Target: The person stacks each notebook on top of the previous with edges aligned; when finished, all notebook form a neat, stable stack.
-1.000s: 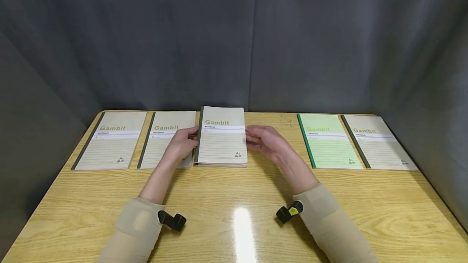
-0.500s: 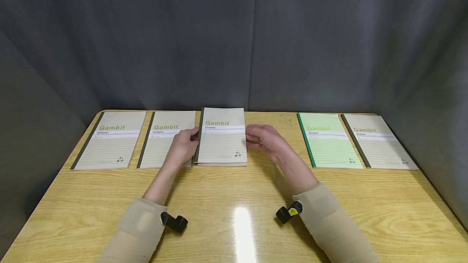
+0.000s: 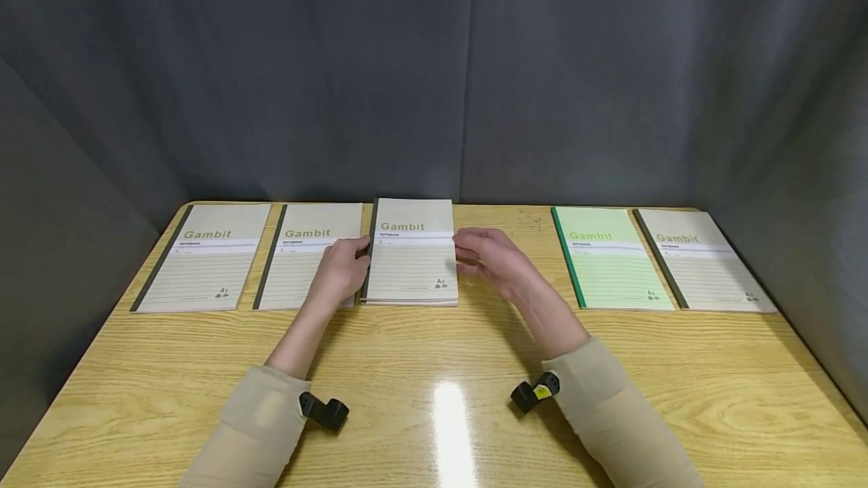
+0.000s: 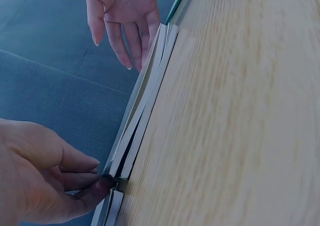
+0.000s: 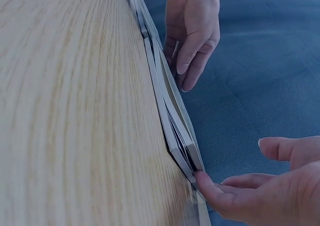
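Note:
Two pale grey notebooks lie stacked in the middle of the row; the upper notebook (image 3: 415, 269) has its dark spine on the left. My left hand (image 3: 339, 271) is at that spine, its thumb and fingers coming together on it, as the left wrist view shows with the left hand (image 4: 45, 176). Along the stack's right edge, the fingers of my right hand (image 3: 498, 260) lie nearly straight. One right fingertip (image 5: 204, 180) touches the corner, with the thumb standing apart. In the wrist views a narrow gap shows between the upper notebook and the lower notebook (image 4: 147, 110).
Two more grey notebooks, one far left (image 3: 203, 258) and one beside the left hand (image 3: 288, 277), lie on the wooden table (image 3: 380, 367). At the right are a green notebook (image 3: 613, 262) and another grey notebook (image 3: 701, 262). A dark curtain (image 3: 407, 74) hangs behind.
The upper notebook has shifted slightly toward me and sits closer over the lower one. Both hands stay at the stack's edges; the left has moved a little right.

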